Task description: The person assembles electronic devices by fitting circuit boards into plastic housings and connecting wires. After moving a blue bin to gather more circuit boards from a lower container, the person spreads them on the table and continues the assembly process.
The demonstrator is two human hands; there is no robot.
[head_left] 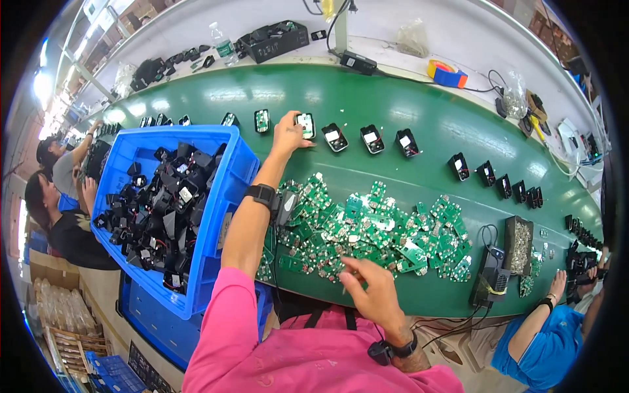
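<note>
Reaching out over the green work surface, my left hand (288, 133) has its thumb and fingers closed round a small black case (305, 126) with a circuit board in it. To its right stand several open black cases (372, 139) with white parts and wires inside. Another case with a green board (261, 121) lies just left of that hand. My right hand (377, 295) is near my body, above the near edge of a large pile of green circuit boards (367, 226). Its thumb and index finger are bent together in a pinch; what they hold, if anything, is too small to name.
A blue crate (190, 308) full of black housings stands left. Right of the boards are a black power box (491, 278) and a long tray of small parts (519, 245). A bottle (223, 46), a black bin (274, 42) and tape rolls (447, 73) line the back shelf. Other people sit both sides.
</note>
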